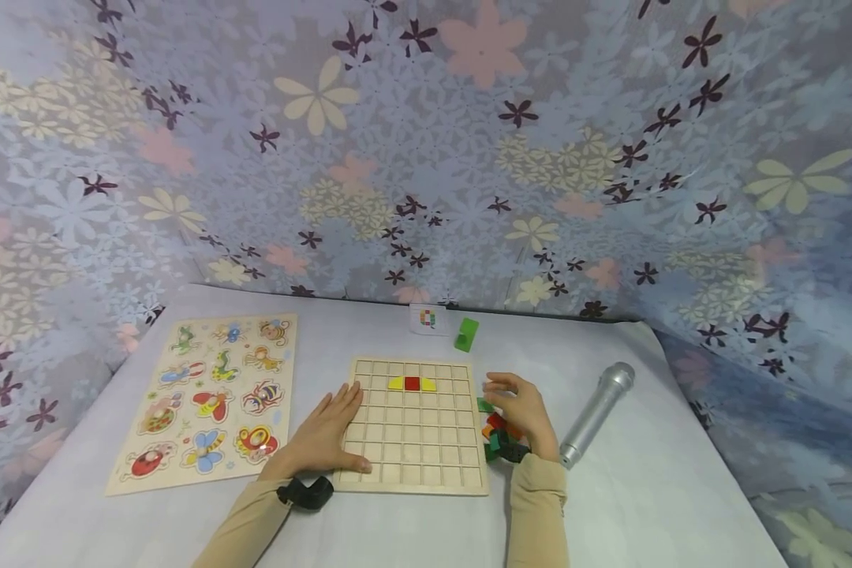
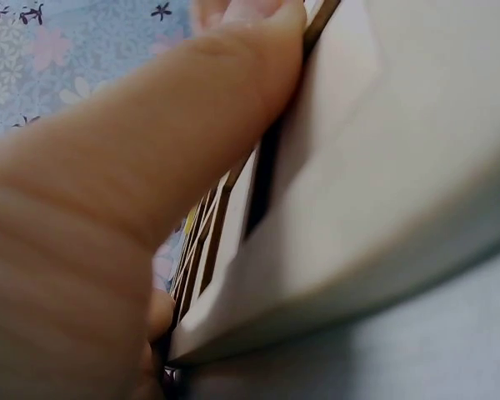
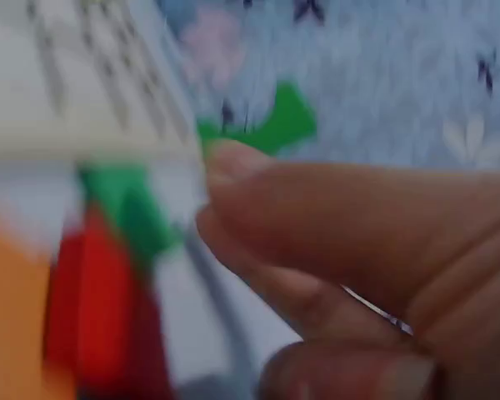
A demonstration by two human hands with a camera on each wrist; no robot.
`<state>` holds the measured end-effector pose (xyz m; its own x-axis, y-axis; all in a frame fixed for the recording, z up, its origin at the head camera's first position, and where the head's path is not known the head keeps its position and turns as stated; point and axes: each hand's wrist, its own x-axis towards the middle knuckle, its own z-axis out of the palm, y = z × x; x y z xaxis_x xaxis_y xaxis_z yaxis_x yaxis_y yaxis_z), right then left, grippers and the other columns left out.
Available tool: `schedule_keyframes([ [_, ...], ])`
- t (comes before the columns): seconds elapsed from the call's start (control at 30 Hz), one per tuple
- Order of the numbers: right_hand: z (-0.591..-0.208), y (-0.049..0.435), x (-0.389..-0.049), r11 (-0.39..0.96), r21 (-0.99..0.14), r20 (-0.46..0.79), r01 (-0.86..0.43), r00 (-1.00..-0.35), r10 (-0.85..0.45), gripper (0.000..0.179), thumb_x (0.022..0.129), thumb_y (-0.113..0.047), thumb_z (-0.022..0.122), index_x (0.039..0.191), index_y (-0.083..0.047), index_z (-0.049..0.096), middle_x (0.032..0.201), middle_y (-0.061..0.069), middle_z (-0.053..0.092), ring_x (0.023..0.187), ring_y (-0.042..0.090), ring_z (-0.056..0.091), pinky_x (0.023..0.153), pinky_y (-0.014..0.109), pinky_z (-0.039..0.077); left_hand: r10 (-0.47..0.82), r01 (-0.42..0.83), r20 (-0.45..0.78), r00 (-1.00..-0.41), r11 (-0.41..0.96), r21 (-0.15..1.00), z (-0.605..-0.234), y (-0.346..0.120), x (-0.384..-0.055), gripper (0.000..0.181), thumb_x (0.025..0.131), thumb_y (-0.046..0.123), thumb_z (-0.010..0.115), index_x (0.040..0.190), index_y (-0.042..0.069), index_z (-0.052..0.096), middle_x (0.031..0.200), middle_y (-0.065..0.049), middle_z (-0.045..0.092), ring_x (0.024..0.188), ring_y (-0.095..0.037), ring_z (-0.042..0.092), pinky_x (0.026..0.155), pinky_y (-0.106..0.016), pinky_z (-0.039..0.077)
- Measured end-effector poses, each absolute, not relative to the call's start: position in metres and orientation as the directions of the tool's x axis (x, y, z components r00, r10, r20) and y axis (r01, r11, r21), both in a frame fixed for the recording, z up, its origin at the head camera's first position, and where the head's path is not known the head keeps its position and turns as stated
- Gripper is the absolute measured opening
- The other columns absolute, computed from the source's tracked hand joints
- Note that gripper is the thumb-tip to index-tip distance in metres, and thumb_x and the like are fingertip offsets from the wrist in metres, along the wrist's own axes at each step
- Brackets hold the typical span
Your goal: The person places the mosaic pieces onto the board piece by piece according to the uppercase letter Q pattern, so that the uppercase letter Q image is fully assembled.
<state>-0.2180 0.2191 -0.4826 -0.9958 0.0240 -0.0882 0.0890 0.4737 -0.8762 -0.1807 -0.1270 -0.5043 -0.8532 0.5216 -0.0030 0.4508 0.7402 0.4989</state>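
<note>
My left hand (image 1: 324,432) lies spread along the left edge of a wooden grid board (image 1: 412,452), its thumb over the near left corner. In the left wrist view that thumb (image 2: 225,92) crosses the board's rim. In an upper row of the grid, a red square tile (image 1: 412,384) sits between two yellow tiles (image 1: 429,385). My right hand (image 1: 521,406) hovers at the board's right edge, over a pile of coloured blocks (image 1: 495,423). Its thumb and forefinger tips meet in the right wrist view; I cannot tell whether something small is between them.
A wooden puzzle board with insect pictures (image 1: 206,402) lies on the left. Behind the grid board are a green piece (image 1: 466,334) and a small clear card with a coloured logo (image 1: 427,319). To the right lies a silver microphone (image 1: 598,414). Flowered cloth (image 1: 426,158) hangs behind.
</note>
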Motion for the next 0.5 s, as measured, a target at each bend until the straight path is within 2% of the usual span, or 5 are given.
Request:
schedule_keyframes([
  [0.2, -0.488, 0.230, -0.216, 0.471, -0.879, -0.115, 0.076, -0.992, -0.054, 0.055, 0.083, -0.003, 0.072, 0.135, -0.005, 0.054, 0.125, 0.019, 0.065, 0.130, 0.037, 0.049, 0.108, 0.050, 0.041, 0.517, 0.449, -0.001, -0.856, 0.744, 0.494, -0.505, -0.129, -0.182, 0.121, 0.069, 0.060, 0.077, 0.151, -0.006, 0.018, 0.162, -0.021, 0.012, 0.150, -0.039, 0.009, 0.122, -0.056, 0.010],
  [0.27, -0.489, 0.228, -0.216, 0.469, -0.879, -0.121, 0.089, -0.992, -0.038, 0.056, 0.082, -0.001, 0.073, 0.134, -0.006, 0.055, 0.125, 0.019, 0.065, 0.112, 0.034, 0.061, 0.094, 0.043, 0.052, 0.521, 0.454, 0.003, -0.854, 0.741, 0.494, -0.506, -0.129, -0.182, 0.121, 0.069, 0.060, 0.076, 0.151, -0.006, 0.018, 0.162, -0.021, 0.012, 0.150, -0.039, 0.010, 0.122, -0.056, 0.010],
  [0.33, -0.489, 0.224, -0.215, 0.457, -0.881, -0.142, 0.124, -0.990, -0.004, 0.053, 0.082, 0.001, 0.072, 0.133, -0.007, 0.057, 0.124, 0.018, 0.066, 0.087, 0.025, 0.066, 0.073, 0.034, 0.056, 0.519, 0.452, 0.002, -0.855, 0.743, 0.494, -0.506, -0.129, -0.181, 0.121, 0.069, 0.060, 0.076, 0.151, -0.006, 0.018, 0.162, -0.021, 0.012, 0.150, -0.039, 0.009, 0.122, -0.056, 0.010],
  [0.43, -0.490, 0.221, -0.214, 0.427, -0.886, -0.181, 0.181, -0.983, 0.041, 0.049, 0.083, 0.003, 0.070, 0.130, -0.009, 0.060, 0.125, 0.017, 0.065, 0.057, 0.015, 0.056, 0.048, 0.024, 0.048, 0.519, 0.451, 0.002, -0.855, 0.742, 0.496, -0.507, -0.129, -0.181, 0.121, 0.068, 0.060, 0.077, 0.151, -0.006, 0.018, 0.162, -0.021, 0.012, 0.150, -0.039, 0.010, 0.122, -0.056, 0.010],
  [0.5, -0.491, 0.220, -0.214, 0.417, -0.888, -0.187, 0.194, -0.981, 0.056, 0.047, 0.083, 0.004, 0.070, 0.127, -0.010, 0.062, 0.124, 0.016, 0.065, 0.054, 0.011, 0.054, 0.046, 0.022, 0.046, 0.520, 0.452, -0.001, -0.854, 0.743, 0.493, -0.508, -0.129, -0.181, 0.121, 0.068, 0.060, 0.077, 0.151, -0.006, 0.018, 0.162, -0.020, 0.012, 0.150, -0.038, 0.009, 0.122, -0.056, 0.010],
])
